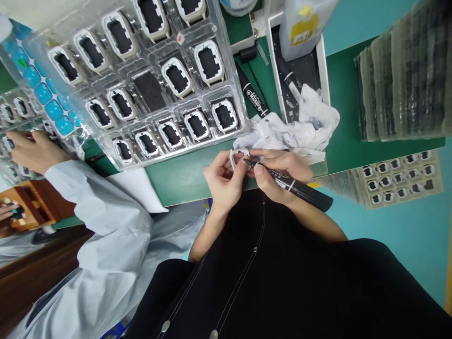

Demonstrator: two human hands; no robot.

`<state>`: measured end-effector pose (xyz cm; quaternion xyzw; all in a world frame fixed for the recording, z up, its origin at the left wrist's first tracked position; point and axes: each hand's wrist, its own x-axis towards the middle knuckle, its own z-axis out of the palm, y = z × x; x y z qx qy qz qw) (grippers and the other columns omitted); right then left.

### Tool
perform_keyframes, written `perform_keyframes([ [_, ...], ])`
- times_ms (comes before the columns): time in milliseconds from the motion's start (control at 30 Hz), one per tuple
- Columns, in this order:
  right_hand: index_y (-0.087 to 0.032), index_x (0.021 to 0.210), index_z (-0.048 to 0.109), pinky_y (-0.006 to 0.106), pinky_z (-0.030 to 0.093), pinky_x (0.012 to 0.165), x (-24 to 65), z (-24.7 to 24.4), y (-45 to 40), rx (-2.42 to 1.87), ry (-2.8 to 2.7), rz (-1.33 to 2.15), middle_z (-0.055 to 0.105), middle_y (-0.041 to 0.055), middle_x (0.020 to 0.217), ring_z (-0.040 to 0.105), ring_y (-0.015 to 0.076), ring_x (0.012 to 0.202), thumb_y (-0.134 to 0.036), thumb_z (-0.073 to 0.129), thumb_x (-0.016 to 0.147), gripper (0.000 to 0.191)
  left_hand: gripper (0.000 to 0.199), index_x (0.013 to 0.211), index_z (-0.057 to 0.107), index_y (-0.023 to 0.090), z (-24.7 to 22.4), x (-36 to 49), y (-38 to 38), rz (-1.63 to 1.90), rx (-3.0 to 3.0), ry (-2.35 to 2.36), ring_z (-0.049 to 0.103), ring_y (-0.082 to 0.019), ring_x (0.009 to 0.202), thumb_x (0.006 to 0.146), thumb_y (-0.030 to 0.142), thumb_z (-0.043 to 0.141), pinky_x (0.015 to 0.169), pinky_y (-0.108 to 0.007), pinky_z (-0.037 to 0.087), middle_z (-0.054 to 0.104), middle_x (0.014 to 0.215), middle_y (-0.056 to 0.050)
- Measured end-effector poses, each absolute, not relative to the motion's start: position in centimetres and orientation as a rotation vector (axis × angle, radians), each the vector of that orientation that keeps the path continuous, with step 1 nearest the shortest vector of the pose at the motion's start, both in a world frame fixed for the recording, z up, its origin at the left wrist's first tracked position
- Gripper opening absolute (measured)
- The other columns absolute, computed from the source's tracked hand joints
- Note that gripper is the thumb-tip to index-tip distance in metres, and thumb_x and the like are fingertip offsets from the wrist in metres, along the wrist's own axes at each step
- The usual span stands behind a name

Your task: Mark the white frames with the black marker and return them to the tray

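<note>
Near the table's front edge my left hand [226,181] is closed on a small white and beige frame [234,158], a watch-case-like part with an open middle. My right hand [282,172] grips a black marker [300,189], its tip pointing left at the frame. The tip is at or very close to the frame's lower right side; whether they touch I cannot tell. Fingers hide much of the frame. Beyond my hands lies a clear plastic tray [155,155] with several similar frames in its pockets; one pocket [150,91] in its middle row holds no frame.
Crumpled white cloth [282,132] lies just past my right hand, beside a second marker [254,96]. A white box [325,70] holds a bottle [305,28]. Stacked trays [402,84] stand at right. At left, a co-worker's hand [38,150] and grey sleeve [102,202] are close by.
</note>
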<state>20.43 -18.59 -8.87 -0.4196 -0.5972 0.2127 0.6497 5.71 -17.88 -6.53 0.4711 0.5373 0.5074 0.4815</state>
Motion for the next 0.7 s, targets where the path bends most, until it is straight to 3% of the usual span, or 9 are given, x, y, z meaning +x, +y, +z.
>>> perform_keyframes([
  [200, -0.037, 0.114, 0.079, 0.044, 0.085, 0.089, 20.1, -9.8, -19.0, -1.022, -1.329, 0.597, 0.092, -0.0038, 0.102, 0.096, 0.028, 0.107, -0.03, 0.081, 0.11, 0.008, 0.046, 0.095, 0.087, 0.022, -6.3, 5.3, -17.8, 1.203, 1.047, 1.299, 0.075, -0.015, 0.064, 0.093, 0.064, 0.104, 0.062, -0.028, 0.063, 0.081, 0.081, -0.002],
  [367, -0.035, 0.118, 0.077, 0.038, 0.084, 0.085, 20.2, -8.7, -18.9, -1.001, -1.356, 0.506, 0.093, -0.0053, 0.104, 0.096, 0.0271, 0.104, -0.017, 0.085, 0.103, 0.026, 0.048, 0.095, 0.087, 0.022, -6.4, 5.1, -17.8, 1.158, 1.025, 1.298, 0.076, -0.016, 0.064, 0.092, 0.067, 0.104, 0.061, -0.028, 0.063, 0.081, 0.079, -0.002],
  [700, -0.033, 0.115, 0.075, 0.031, 0.081, 0.085, 20.3, -8.2, -18.5, -1.035, -1.415, 0.395, 0.092, -0.0063, 0.102, 0.096, 0.0215, 0.099, -0.015, 0.083, 0.103, 0.023, 0.043, 0.095, 0.087, 0.022, -6.5, 5.4, -17.7, 1.186, 1.074, 1.209, 0.077, -0.015, 0.065, 0.095, 0.062, 0.103, 0.062, -0.026, 0.066, 0.084, 0.081, -0.001],
])
